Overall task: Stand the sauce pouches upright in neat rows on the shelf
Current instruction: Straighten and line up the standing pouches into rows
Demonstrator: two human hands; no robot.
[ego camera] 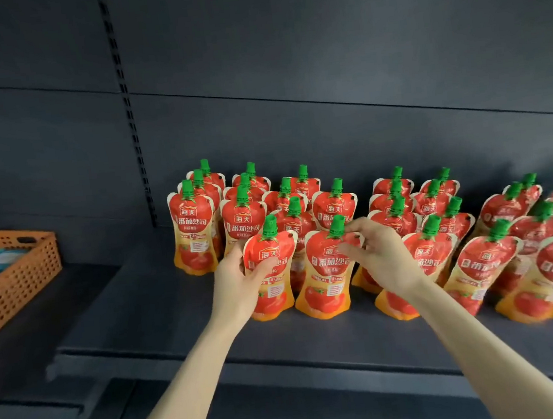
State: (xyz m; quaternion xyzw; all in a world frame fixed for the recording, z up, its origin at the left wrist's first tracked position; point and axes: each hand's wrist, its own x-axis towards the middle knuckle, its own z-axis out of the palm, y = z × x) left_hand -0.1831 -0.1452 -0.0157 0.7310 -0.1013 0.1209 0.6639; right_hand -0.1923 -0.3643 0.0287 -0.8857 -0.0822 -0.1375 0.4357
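Shelf (163,318) | left hand (238,283) grips left pouch (272,279) | right hand (381,249) pinches right pouch (327,282)

Your left hand (238,281) grips a tilted sauce pouch (277,298) at the shelf (177,315) front, and your right hand (380,253) seems to pinch the neighbouring pouch (327,286) near its green cap (337,226). Behind stand more pouches (194,231) in rows.
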